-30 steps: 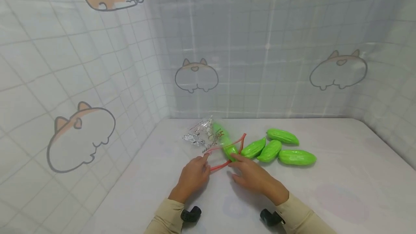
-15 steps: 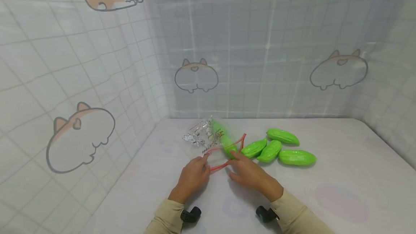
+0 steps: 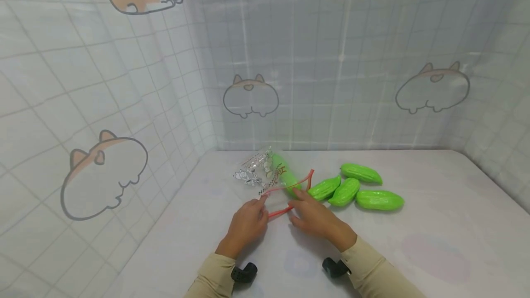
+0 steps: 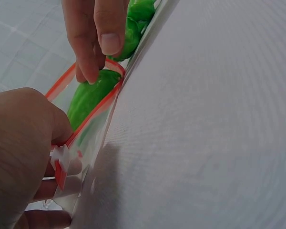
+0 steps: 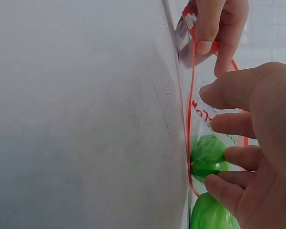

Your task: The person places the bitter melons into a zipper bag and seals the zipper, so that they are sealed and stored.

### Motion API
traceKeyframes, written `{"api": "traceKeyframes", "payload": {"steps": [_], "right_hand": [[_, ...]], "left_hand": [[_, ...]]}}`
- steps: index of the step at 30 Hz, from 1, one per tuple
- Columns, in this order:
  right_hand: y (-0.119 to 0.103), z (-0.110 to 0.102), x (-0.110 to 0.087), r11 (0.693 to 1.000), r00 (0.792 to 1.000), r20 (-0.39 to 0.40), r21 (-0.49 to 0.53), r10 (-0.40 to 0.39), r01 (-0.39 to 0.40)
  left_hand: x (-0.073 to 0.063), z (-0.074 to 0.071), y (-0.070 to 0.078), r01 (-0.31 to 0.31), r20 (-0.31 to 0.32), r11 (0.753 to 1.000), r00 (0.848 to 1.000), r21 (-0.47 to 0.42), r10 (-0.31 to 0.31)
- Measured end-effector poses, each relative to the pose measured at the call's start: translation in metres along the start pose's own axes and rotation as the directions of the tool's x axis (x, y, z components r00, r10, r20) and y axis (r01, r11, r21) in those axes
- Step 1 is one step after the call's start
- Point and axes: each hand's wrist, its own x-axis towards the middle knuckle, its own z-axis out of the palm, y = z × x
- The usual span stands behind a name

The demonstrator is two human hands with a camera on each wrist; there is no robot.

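Note:
In the head view a clear plastic zip bag (image 3: 251, 173) with printed pictures lies on the table, its red-edged mouth spread wide. A shiny green bitter melon (image 3: 285, 176) lies lengthwise inside it. My left hand (image 3: 246, 222) grips the near left corner of the mouth, beside the white and red slider (image 4: 60, 164). My right hand (image 3: 318, 217) is at the mouth, thumb and fingers apart. Its fingertips (image 5: 231, 155) are right at the near end of the bagged melon. Part of that end is hidden behind the hand in the head view.
Several more bitter melons (image 3: 378, 200) lie loose to the right of the bag, the closest (image 3: 325, 188) beside the red edge. A white sheet covers the table (image 3: 447, 224). Patterned curtains (image 3: 331, 82) enclose the back and sides.
My right hand has moved slightly left and forward, and the bitter melon has slid a little deeper into the bag. The left hand has stayed on the bag's edge.

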Motion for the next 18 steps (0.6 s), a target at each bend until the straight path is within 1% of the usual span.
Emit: {"api": "traceKeyframes", "payload": {"steps": [5, 9, 18], "right_hand": [[0.002, 0.002, 0.004, 1.000, 1.000, -0.011, 0.002, -0.019, 0.019], [0.004, 0.004, 0.006, 1.000, 1.000, -0.018, 0.014, -0.019, 0.020], [0.007, 0.007, 0.011, 0.999, 1.000, -0.007, 0.041, 0.013, -0.013]], "left_hand": [[0.000, 0.000, 0.000, -0.005, -0.007, 1.000, 1.000, -0.005, 0.005], [0.001, 0.001, 0.000, -0.016, -0.012, 1.000, 1.000, -0.008, 0.016], [0.000, -0.001, 0.001, -0.011, -0.007, 1.000, 1.000, -0.008, 0.011]]}}
